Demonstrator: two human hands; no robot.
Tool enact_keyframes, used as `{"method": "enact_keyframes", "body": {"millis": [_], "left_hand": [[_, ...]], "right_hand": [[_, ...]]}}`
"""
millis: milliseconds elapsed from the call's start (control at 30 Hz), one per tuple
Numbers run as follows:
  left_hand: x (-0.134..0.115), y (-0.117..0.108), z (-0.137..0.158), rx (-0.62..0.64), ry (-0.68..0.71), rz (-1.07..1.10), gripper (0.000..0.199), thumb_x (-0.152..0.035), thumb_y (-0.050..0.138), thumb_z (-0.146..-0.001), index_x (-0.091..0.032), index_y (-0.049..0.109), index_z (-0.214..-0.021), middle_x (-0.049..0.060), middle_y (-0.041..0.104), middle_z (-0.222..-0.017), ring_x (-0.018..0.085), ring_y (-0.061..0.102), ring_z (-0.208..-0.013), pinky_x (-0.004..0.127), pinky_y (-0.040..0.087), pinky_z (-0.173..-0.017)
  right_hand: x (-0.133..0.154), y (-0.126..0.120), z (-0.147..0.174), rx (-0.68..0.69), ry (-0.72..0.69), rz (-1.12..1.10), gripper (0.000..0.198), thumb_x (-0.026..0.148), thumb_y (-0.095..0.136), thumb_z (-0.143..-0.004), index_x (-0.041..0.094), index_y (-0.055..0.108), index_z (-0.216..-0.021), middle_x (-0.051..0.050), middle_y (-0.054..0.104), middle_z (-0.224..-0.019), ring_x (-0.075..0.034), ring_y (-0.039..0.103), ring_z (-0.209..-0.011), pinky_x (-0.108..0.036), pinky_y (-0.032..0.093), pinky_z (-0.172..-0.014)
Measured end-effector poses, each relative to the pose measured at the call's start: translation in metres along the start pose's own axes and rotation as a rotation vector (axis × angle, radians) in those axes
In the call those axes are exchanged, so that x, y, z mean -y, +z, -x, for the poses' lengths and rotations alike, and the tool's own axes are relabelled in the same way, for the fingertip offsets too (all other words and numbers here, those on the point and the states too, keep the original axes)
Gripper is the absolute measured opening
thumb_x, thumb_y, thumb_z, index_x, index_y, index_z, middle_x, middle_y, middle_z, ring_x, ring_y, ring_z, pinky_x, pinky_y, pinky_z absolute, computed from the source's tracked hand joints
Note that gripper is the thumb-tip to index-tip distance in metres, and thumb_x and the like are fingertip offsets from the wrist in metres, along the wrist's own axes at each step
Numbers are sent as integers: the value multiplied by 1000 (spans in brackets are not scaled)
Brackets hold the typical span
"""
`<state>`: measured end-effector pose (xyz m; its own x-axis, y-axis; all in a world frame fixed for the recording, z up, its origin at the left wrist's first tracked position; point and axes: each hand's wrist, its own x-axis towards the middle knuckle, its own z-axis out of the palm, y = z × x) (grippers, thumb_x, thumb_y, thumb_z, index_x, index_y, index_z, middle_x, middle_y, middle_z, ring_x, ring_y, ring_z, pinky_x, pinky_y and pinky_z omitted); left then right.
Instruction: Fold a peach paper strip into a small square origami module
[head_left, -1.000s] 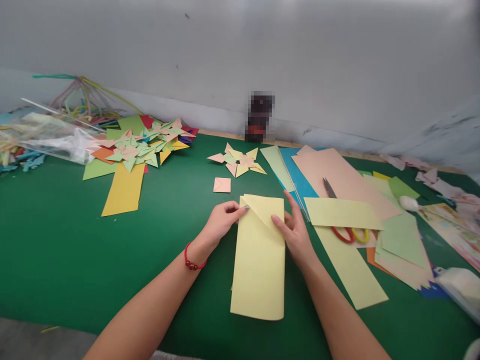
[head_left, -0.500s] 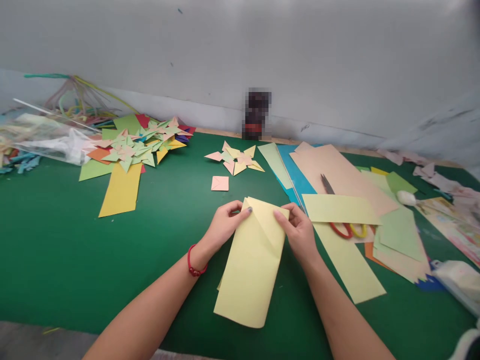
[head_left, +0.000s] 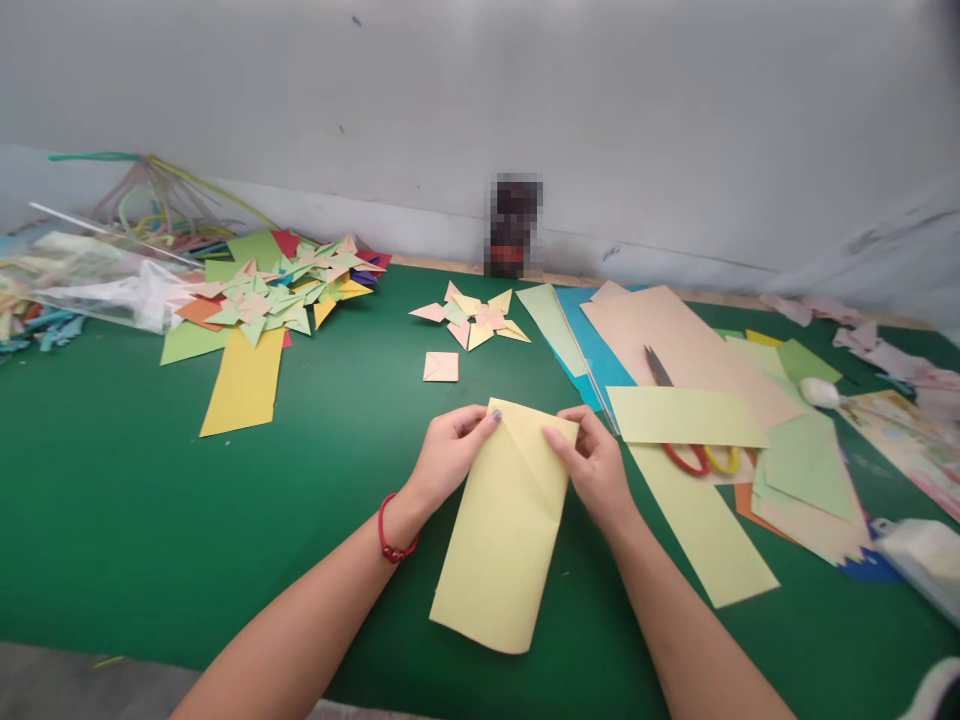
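A pale yellow sheet of paper (head_left: 499, 540), with a diagonal crease near its top, is held up between both hands over the green table. My left hand (head_left: 451, 448) pinches its upper left corner, thumb in front and fingers behind. At the upper right corner, my right hand (head_left: 596, 465) grips the same sheet with the thumb on the front face. Just beyond the paper lies a small folded pink square (head_left: 441, 367). Farther back rests a star of folded pink and yellow paper pieces (head_left: 487, 320).
At the left lie folded paper stars (head_left: 259, 300), a yellow strip (head_left: 244, 385) and a clear plastic bag (head_left: 112, 280). To the right, scissors (head_left: 660, 368) sit partly under a yellow strip (head_left: 686, 416), among pink sheets (head_left: 645, 325). A pixelated dark object (head_left: 514, 228) stands by the wall.
The yellow sheet's top edges have come together, so the layer behind no longer shows at the top or lower left. Both hands keep their hold, nearly in place.
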<state>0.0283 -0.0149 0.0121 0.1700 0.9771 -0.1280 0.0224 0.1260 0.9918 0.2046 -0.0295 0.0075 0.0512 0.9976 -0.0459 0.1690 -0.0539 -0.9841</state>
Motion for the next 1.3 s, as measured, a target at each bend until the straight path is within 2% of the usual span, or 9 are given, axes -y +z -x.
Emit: {"method": "enact_keyframes", "body": {"millis": [233, 367, 500, 767, 1300], "left_hand": [[3, 0, -1, 28, -41, 38, 29, -43, 54, -76, -16, 64, -82, 2, 63, -76, 14, 55, -65, 22, 41, -55], [2, 0, -1, 59, -84, 122, 29, -42, 57, -74, -17, 64, -85, 4, 65, -82, 16, 59, -71, 25, 45, -62], [3, 0, -1, 60, -88, 139, 30, -43, 57, -74, -16, 63, -86, 4, 66, -81, 17, 60, -72, 25, 46, -62], [2, 0, 0, 38, -76, 102, 28, -43, 56, -75, -16, 62, -80, 1, 62, -74, 12, 55, -63, 21, 41, -55], [-2, 0, 1, 17, -58, 85, 28, -44, 55, -76, -16, 61, -76, 0, 58, -69, 10, 50, -58, 20, 37, -51]], "right_hand": [[1, -3, 0, 2, 58, 40, 26, 41, 65, -70, 23, 46, -76, 4, 49, -60, -12, 46, -49, -22, 36, -43], [1, -5, 0, 15, 63, 39, 25, 41, 64, -70, 23, 47, -77, 4, 50, -60, -12, 46, -49, -22, 36, -42], [2, -5, 0, 21, 70, 25, 24, 39, 64, -70, 23, 48, -77, 4, 51, -61, -11, 47, -50, -21, 36, -42], [1, -4, 1, 7, 77, 6, 23, 38, 64, -70, 23, 49, -79, 3, 52, -61, -12, 47, -49, -21, 36, -41], [3, -1, 2, -8, 71, 5, 26, 40, 65, -69, 24, 48, -79, 4, 51, -60, -12, 47, -49, -22, 35, -42]]}}
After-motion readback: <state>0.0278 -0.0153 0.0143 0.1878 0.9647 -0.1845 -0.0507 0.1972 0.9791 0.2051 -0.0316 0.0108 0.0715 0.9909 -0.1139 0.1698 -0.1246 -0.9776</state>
